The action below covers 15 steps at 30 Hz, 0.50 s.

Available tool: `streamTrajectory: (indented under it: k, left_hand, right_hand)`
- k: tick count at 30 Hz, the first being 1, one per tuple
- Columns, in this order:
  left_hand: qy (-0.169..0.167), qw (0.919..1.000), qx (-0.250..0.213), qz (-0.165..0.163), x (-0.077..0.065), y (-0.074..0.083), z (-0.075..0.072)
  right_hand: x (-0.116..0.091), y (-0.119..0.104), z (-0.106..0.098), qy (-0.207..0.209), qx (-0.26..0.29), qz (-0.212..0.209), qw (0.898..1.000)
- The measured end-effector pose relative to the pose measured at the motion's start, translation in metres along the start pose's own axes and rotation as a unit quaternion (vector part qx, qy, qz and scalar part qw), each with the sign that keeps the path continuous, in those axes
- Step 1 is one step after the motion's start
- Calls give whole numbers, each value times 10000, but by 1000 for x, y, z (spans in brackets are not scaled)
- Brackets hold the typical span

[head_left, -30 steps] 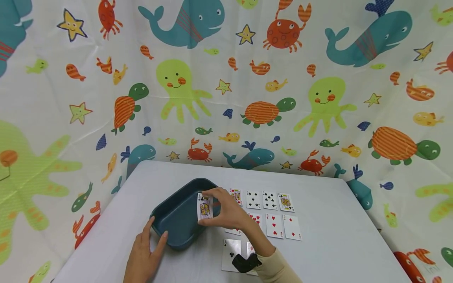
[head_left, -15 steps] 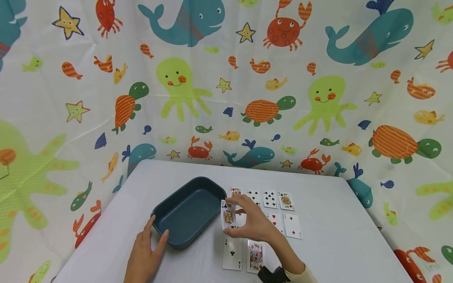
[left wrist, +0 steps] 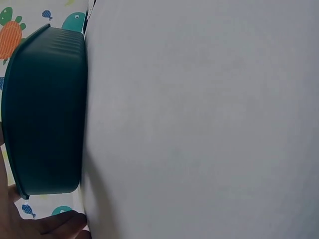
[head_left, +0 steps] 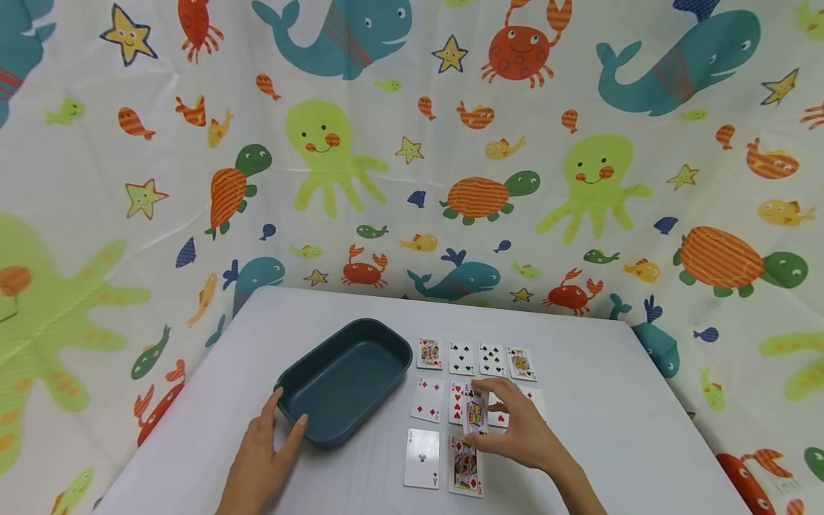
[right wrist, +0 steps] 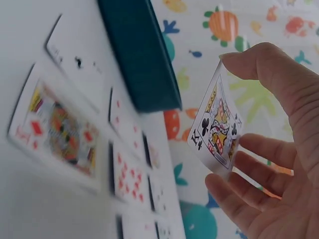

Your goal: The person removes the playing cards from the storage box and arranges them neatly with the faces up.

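Observation:
My right hand [head_left: 524, 433] pinches a king of clubs [head_left: 476, 413] between thumb and fingertips, held above the laid-out cards. In the right wrist view the card [right wrist: 218, 119] stands on edge and bows slightly. My left hand [head_left: 260, 454] lies at the near-left corner of a dark teal tray [head_left: 386, 390], fingers spread and touching its rim. From the left wrist, the tray's side [left wrist: 45, 109] appears with fingers [left wrist: 60, 224] just below it. Under the held card lie a king of diamonds [head_left: 465, 468] and a red heart card [head_left: 455, 404], partly covered.
An ace of clubs [head_left: 422, 459] lies left of the king of diamonds. The back row has a king of hearts [head_left: 429, 353], spade cards [head_left: 492, 360] and a face card [head_left: 521, 364]. A diamond card [head_left: 428, 399] starts the middle row. A patterned curtain [head_left: 412, 143] hangs behind the white table [head_left: 618, 429].
My right hand has carried the king of clubs rightward, from over the tray to above the middle and front rows of cards. The left hand stays at the tray's corner.

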<state>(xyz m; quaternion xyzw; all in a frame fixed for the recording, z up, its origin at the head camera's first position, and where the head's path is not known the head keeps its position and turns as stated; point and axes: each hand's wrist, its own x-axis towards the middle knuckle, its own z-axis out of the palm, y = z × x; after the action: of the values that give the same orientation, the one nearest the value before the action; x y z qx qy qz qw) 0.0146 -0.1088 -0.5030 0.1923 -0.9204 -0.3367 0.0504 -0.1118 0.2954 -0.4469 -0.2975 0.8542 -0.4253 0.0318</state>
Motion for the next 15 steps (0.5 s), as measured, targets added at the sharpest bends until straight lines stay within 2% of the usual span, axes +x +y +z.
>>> streamTrajectory:
  k: [5,15]
  left_hand:
    - [-113,9997,195,21,1,2,-5]
    - [-326,9950,945,41,3,14,-15]
  right_hand:
    - [-17,16,-7,196,-100,224,9995]
    - [-42,39,-15,708,-383,216,9965]
